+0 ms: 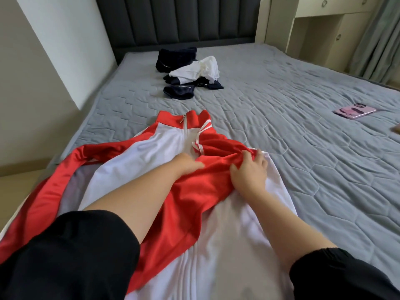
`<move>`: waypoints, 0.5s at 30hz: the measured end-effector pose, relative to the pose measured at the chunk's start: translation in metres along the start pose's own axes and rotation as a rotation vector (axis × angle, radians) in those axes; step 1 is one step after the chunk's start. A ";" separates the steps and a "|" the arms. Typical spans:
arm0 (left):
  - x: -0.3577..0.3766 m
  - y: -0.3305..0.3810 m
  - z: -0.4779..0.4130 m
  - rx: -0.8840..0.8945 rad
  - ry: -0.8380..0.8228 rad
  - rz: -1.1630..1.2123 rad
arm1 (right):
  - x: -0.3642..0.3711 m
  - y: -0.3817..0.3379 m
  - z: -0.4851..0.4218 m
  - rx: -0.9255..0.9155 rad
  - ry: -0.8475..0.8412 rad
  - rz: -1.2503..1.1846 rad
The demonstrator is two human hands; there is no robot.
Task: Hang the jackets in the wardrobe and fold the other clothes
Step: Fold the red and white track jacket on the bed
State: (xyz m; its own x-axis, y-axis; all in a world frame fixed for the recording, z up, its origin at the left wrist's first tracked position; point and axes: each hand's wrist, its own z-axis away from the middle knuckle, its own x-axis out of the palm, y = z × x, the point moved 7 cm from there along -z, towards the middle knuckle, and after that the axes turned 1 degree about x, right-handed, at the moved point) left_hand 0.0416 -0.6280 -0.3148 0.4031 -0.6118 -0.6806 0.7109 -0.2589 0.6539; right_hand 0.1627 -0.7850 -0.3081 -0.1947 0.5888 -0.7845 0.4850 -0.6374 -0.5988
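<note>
A red and white zip jacket (164, 146) lies front up on the grey bed (281, 118), collar toward the headboard. Its right red sleeve is folded across the white chest. My right hand (249, 169) pinches the red fabric at the sleeve's upper edge. My left hand (188, 162) presses on the same red sleeve beside it, fingers partly buried in the cloth. The left red sleeve trails off the bed's left edge. Farther up the bed sits a heap of dark navy and white clothes (188, 72).
A pink phone (355, 111) lies on the bed at the right. A dark padded headboard (177, 18) stands at the far end, a cream cabinet (313, 24) at the back right, grey curtains (378, 40) beside it. A wall runs along the left.
</note>
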 end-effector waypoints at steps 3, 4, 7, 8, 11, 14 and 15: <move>-0.001 -0.022 0.028 -0.105 -0.135 0.201 | 0.004 -0.014 0.024 -0.097 -0.091 0.207; 0.001 -0.029 0.043 -0.155 -0.218 0.273 | 0.005 -0.018 0.033 -0.151 -0.110 0.266; -0.002 -0.053 0.076 -0.212 -0.351 0.242 | 0.020 -0.027 0.061 -0.271 -0.319 0.391; -0.008 -0.061 0.085 -0.213 -0.326 0.191 | 0.024 -0.026 0.069 -0.247 -0.410 0.402; -0.020 -0.090 0.104 -0.211 -0.243 0.222 | 0.030 -0.028 0.090 -0.197 -0.478 0.438; -0.020 -0.108 0.118 -0.139 -0.199 0.424 | 0.028 -0.033 0.109 -0.154 -0.451 0.454; -0.017 -0.111 0.122 -0.098 -0.213 0.446 | 0.027 -0.035 0.114 -0.134 -0.434 0.443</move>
State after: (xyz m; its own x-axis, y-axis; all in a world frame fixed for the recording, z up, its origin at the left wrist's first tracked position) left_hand -0.1145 -0.6798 -0.3352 0.5609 -0.7884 -0.2528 0.5513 0.1278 0.8245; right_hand 0.0436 -0.8033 -0.3270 -0.2650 0.0105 -0.9642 0.6959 -0.6901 -0.1988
